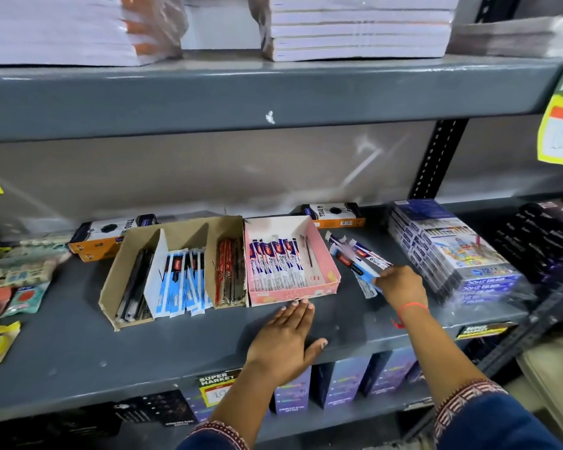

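A pink cardboard tray (325, 258) holding several blue-and-white pen packets stands on the grey metal shelf (78, 336). My left hand (286, 339) lies flat on the shelf, fingers straight, fingertips touching the tray's front wall. To the right of the tray, loose pen packets (355, 254) lie in a small heap. My right hand (400, 284) grips the near ends of some of these packets; its fingers are hidden under the hand.
A brown divided box (117, 280) of pens sits left of the pink tray. Orange-and-black boxes (335, 216) lie behind. Stacked colour-pencil packs (452, 251) stand at the right, blister packs (17, 274) at the left. Notebooks (358, 27) fill the shelf above.
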`<action>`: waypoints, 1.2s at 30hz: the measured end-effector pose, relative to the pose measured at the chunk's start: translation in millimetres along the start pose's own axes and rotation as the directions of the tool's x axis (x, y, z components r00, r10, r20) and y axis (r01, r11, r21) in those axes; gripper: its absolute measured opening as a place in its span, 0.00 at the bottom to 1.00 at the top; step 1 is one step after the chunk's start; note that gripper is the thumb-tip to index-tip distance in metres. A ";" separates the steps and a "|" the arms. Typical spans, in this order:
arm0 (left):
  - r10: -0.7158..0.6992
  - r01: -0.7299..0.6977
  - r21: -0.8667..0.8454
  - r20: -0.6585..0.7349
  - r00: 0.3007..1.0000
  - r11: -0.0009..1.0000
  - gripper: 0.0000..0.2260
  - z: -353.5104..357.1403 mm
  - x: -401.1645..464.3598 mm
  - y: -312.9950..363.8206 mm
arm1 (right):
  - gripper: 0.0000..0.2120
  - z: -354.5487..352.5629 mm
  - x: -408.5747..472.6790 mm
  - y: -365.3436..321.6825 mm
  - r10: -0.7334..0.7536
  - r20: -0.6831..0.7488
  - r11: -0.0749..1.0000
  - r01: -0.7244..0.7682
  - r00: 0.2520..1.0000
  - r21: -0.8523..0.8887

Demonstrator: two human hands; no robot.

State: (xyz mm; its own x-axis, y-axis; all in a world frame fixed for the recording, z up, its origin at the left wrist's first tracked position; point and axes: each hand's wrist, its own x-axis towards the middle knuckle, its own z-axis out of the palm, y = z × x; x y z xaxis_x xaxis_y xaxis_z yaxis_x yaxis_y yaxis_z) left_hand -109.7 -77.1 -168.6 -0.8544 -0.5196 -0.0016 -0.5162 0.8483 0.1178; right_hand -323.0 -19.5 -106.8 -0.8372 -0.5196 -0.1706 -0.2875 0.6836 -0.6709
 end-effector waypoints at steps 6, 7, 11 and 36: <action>-0.004 0.004 -0.016 0.001 1.000 1.000 0.42 -2.4 -0.8 1.3 | 0.15 -5.1 -6.7 1.8 0.009 -0.036 0.999 -0.007 0.999 0.054; -0.004 0.004 -0.019 0.002 1.000 1.000 0.42 -2.5 -0.9 1.1 | 0.13 -4.9 -6.5 1.2 0.005 -0.032 0.998 -0.003 0.999 0.056; 0.004 -0.003 -0.023 0.013 1.000 1.000 0.43 -1.4 -0.8 -0.3 | 0.07 -2.5 -5.1 -2.9 -0.039 -0.030 0.998 0.040 0.999 0.042; 0.012 -0.012 -0.016 -0.003 1.000 1.000 0.29 -6.2 -3.1 -0.2 | 0.10 -6.9 -35.1 2.3 -0.044 0.213 0.680 -0.127 0.976 0.722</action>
State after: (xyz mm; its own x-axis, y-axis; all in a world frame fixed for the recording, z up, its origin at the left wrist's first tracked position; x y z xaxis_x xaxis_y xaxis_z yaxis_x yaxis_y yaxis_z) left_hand -106.5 -76.4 -162.5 -0.8605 -0.5094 0.0023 -0.5045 0.8529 0.1341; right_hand -297.6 3.8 -97.4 -0.7055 -0.6463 -0.2907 0.2469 0.1603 -0.9557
